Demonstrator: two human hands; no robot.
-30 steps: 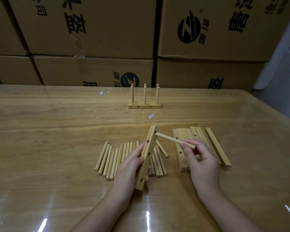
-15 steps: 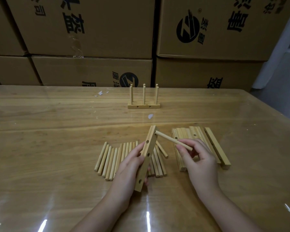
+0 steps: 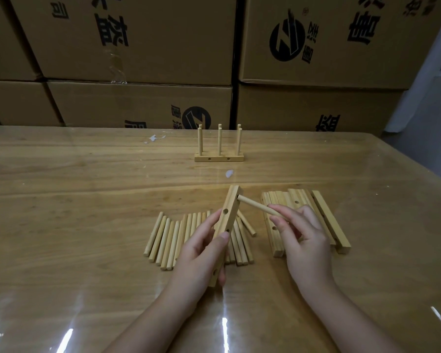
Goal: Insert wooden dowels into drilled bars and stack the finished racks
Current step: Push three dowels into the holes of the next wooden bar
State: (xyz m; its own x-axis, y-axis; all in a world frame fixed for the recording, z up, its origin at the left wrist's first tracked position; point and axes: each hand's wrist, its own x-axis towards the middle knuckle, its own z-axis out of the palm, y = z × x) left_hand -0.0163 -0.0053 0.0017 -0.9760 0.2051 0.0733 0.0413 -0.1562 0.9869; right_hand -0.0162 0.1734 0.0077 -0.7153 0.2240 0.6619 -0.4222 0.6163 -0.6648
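My left hand [image 3: 201,253] grips a drilled wooden bar [image 3: 229,212], held tilted on edge above the table, its far end up. My right hand [image 3: 301,240] pinches a wooden dowel [image 3: 255,206] whose far tip sits at the bar's top hole. A row of several loose dowels [image 3: 168,238] lies on the table under and left of the bar. A stack of several drilled bars [image 3: 326,220] lies to the right, partly hidden by my right hand. One finished rack [image 3: 219,157] with upright dowels stands farther back at the centre.
The glossy wooden table [image 3: 74,200] stretches wide to the left and near me. Large cardboard boxes [image 3: 143,47] wall off the far edge. The table's right edge [image 3: 418,179] drops to a grey floor. Small white scraps [image 3: 229,173] lie near the rack.
My right hand has slid the dowel's tip left into the bar's top hole. The left hand and bar have barely moved.
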